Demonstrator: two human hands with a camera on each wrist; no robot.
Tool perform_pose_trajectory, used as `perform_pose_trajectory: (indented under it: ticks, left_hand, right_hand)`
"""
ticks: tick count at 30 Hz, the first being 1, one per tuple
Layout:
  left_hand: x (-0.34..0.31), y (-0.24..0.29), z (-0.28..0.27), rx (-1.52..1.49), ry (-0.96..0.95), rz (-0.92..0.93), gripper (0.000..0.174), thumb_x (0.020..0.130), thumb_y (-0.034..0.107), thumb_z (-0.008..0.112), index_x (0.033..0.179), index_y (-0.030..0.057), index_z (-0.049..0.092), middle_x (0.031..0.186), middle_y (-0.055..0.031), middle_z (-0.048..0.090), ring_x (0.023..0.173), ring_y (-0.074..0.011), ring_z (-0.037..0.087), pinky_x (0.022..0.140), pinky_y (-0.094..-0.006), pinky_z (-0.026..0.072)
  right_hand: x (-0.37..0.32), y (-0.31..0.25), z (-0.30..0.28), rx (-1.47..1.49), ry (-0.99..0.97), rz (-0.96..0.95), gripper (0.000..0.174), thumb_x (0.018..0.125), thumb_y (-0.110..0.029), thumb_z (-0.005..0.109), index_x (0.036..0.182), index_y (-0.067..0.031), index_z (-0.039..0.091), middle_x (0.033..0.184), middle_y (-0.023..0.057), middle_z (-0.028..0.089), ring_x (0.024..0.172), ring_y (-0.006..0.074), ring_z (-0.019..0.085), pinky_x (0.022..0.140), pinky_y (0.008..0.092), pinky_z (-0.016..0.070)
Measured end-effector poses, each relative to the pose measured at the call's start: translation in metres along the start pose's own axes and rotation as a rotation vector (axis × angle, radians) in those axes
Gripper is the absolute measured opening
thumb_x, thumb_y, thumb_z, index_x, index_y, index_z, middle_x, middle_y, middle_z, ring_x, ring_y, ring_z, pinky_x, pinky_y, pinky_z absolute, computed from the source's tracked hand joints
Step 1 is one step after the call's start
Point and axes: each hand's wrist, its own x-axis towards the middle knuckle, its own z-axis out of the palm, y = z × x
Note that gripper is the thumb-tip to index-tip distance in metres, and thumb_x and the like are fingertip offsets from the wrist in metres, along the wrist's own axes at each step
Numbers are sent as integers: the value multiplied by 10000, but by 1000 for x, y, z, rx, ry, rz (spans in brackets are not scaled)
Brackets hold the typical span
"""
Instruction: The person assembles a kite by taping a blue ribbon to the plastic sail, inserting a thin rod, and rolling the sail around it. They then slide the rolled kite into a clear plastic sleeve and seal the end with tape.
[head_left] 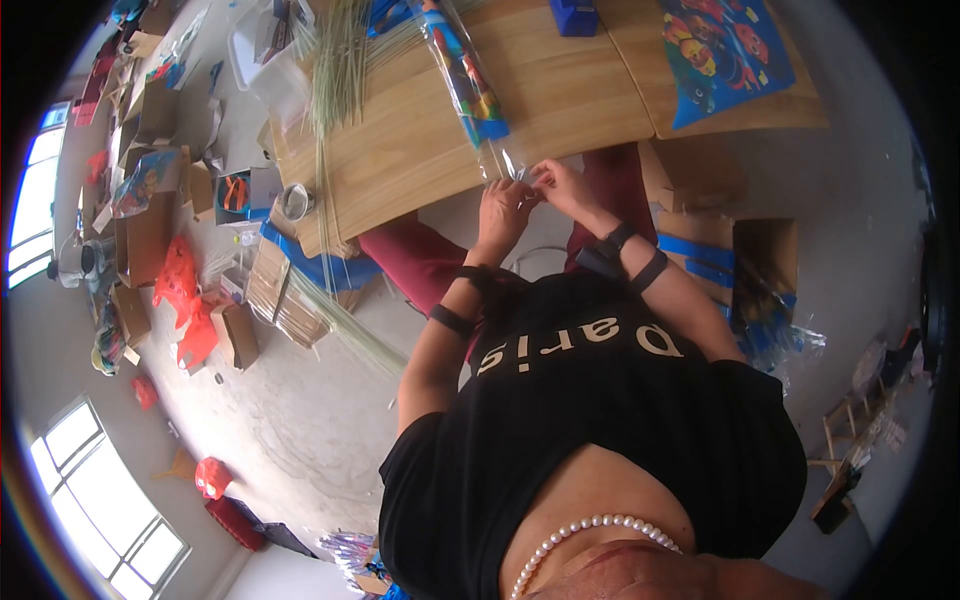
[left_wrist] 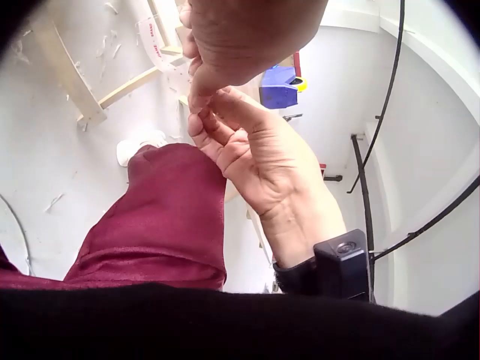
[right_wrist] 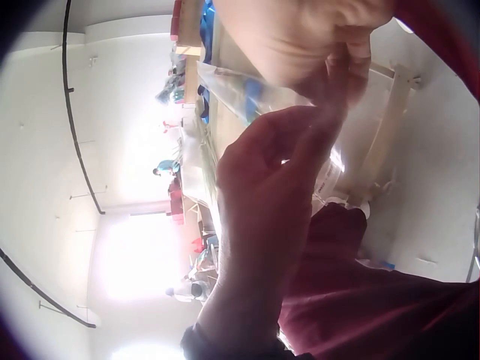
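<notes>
A long clear plastic sleeve (head_left: 466, 75) lies across the table, a folded sheet with colourful cartoon print inside it. Its near end reaches just past the table edge, where both hands meet. There my left hand (head_left: 505, 212) pinches the clear plastic with bent fingers. Beside it, my right hand (head_left: 565, 190) pinches the same end, fingertips right against the left ones. In the right wrist view the clear sleeve (right_wrist: 236, 90) runs off behind the hands. A clear strip with red print (left_wrist: 152, 41) hangs by the left hand (left_wrist: 251, 37) in the left wrist view. The pinched edge is hidden by fingers.
The wooden table (head_left: 400, 180) carries a bundle of thin pale rods (head_left: 338, 70), a blue tape dispenser (head_left: 575, 17) and a cartoon-printed blue sheet (head_left: 725, 55). A tape roll (head_left: 296, 202) sits at its left corner. Cardboard boxes (head_left: 765, 260) stand on the floor on both sides.
</notes>
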Motion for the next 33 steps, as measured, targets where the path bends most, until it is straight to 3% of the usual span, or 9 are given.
perform_pose_trajectory:
  ticks: [11, 17, 21, 23, 25, 28, 30, 31, 33]
  left_hand:
    - [-4, -1, -3, 34, -12, 175, 130, 823, 28, 732, 879, 70, 622, 866, -115, 605, 884, -346, 587, 806, -456, 461]
    - [-50, -22, -23, 102, -254, 260, 115, 830, 61, 718, 890, 81, 621, 901, -107, 581, 934, -337, 580, 814, -445, 455]
    - [-80, -62, -17, 484, -428, 71, 147, 822, 119, 687, 964, 88, 668, 998, -134, 650, 1019, -333, 613, 867, -440, 482]
    - [-75, -60, -19, 643, -450, -205, 144, 864, 166, 665, 980, 82, 682, 1023, -153, 676, 1042, -349, 631, 894, -431, 495]
    - [-70, -61, -17, 570, -450, -242, 223, 900, 194, 645, 1063, 52, 701, 1112, -176, 706, 1111, -336, 653, 893, -458, 517]
    - [-45, -64, -10, 151, -517, -518, 330, 911, 173, 633, 1208, 37, 677, 1233, -198, 696, 1217, -317, 641, 933, -484, 533]
    - [-22, -47, -35, -364, -520, -853, 545, 872, 176, 683, 1393, 56, 579, 1330, -256, 644, 1292, -329, 605, 972, -487, 537]
    - [-27, -54, -31, -362, -520, -850, 545, 872, 176, 683, 1393, 56, 579, 1330, -256, 644, 1292, -329, 605, 972, -487, 537]
    - [-48, -78, -13, 129, -414, -408, 727, 817, 202, 751, 1481, 63, 492, 1399, -276, 590, 1293, -355, 599, 1041, -429, 515]
  right_hand:
    - [-6, -4, 2, 34, 51, 5, 189, 861, -21, 676, 1049, -17, 651, 834, 137, 742, 787, 249, 746, 698, 359, 585]
    - [2, 14, -9, -117, 197, -89, 176, 861, -55, 674, 1034, -38, 647, 809, 143, 722, 758, 286, 729, 693, 383, 567]
    - [-1, 11, -24, -144, 111, -64, 169, 866, -69, 673, 1029, -39, 645, 817, 143, 726, 776, 285, 735, 698, 375, 568]
    - [-5, 13, -29, -136, 93, -65, 160, 882, -80, 674, 1035, -41, 643, 824, 145, 730, 788, 284, 739, 701, 373, 570]
    - [-6, 14, -32, -127, 81, -60, 153, 899, -90, 674, 1041, -42, 642, 832, 146, 733, 800, 282, 743, 705, 372, 572]
    - [-9, 14, -37, -33, 35, -44, 138, 939, -110, 668, 1054, -38, 637, 852, 149, 740, 824, 294, 749, 719, 374, 577]
    - [-11, 13, -41, -162, 76, -126, 130, 968, -111, 650, 1067, -29, 632, 879, 156, 743, 842, 313, 750, 742, 387, 582]
    - [-12, 12, -43, -161, 79, -128, 130, 968, -111, 650, 1067, -29, 632, 879, 156, 743, 842, 313, 750, 742, 387, 582]
    - [-15, 11, -46, -134, 60, -144, 158, 965, -108, 650, 1100, -30, 624, 924, 162, 746, 888, 326, 748, 782, 400, 583]
